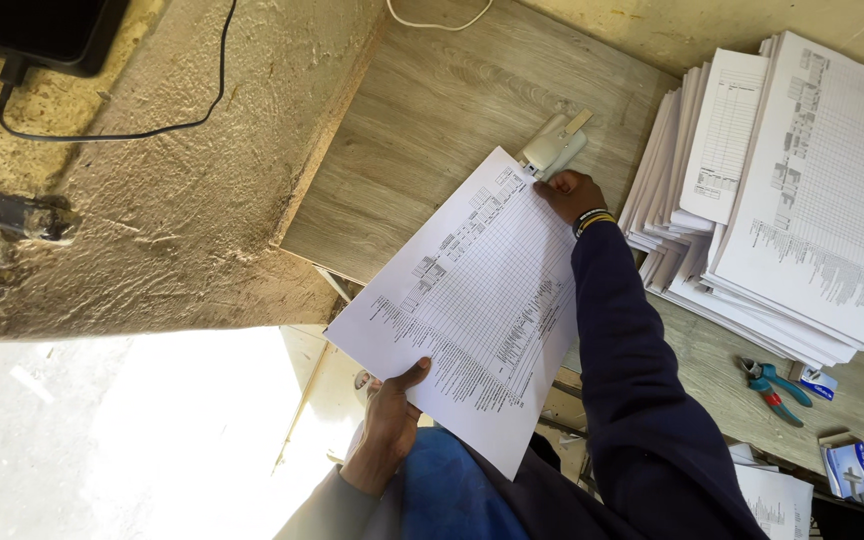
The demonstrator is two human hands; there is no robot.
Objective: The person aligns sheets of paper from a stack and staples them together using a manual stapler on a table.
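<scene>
Worktop: a grey wood-grain worktop (422,130) is carrying everything, running from the rough plaster wall to the right edge of the view.
Paper stack: a tall, fanned pile of white printed forms (792,200) is lying on the worktop at the right, just beside the right arm.
Held sheets: a white set of printed table sheets (472,305) is hanging slantwise, its top corner over the worktop and its lower part out past the worktop's edge.
Right hand: the right hand (570,194), in a dark blue sleeve with a striped wristband, is closing over the sheets' top corner and pressing against the stapler.
Left hand: the left hand (392,410) is pinching the sheets' lower edge, thumb on top and fingers underneath.
Stapler: a light grey stapler (552,150) is sitting on the worktop, touching the sheets' top corner.
Pliers: blue-and-red-handled pliers (774,390) are lying below the stack.
Small boxes: blue-and-white cardboard boxes (849,468) are lying near the pliers.
</scene>
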